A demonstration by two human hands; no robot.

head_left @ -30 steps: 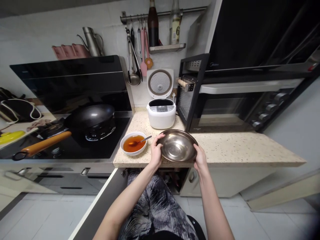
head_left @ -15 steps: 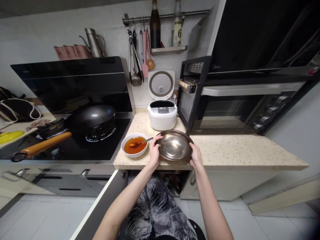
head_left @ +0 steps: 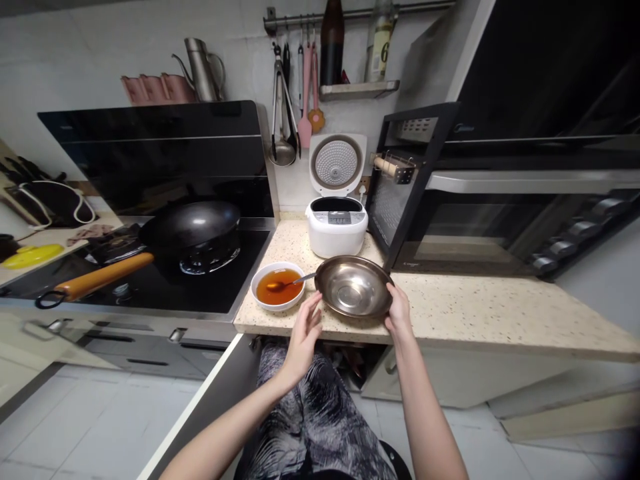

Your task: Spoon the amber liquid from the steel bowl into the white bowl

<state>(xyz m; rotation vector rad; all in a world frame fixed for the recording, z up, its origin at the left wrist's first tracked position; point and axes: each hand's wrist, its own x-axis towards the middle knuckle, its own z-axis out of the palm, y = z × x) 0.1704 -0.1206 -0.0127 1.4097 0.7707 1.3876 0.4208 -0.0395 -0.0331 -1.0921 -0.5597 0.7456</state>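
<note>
A wide metal bowl [head_left: 354, 287] sits at the counter's front, just before the rice cooker. My right hand [head_left: 399, 308] grips its right rim, fingers on the edge. Off the bowl's lower left side is my left hand [head_left: 304, 337], fingers apart and holding nothing. Left of the metal bowl stands a white bowl [head_left: 256, 293] of reddish-brown liquid. A spoon [head_left: 303, 278] rests in that liquid, its handle leaning over the rim toward the metal bowl. Behind them the white rice cooker [head_left: 337, 233] has its lid raised.
On the stove at left is a black wok [head_left: 193, 223] with its wooden handle [head_left: 107, 275] pointing toward me. An oven [head_left: 480, 227] stands right of a black rack [head_left: 393, 193]. Below the counter a cabinet door [head_left: 200, 407] is swung out at my left.
My left hand has let go of the metal bowl's left rim and drawn back toward me. My right hand stays on the rim. The whole view has shifted slightly.
</note>
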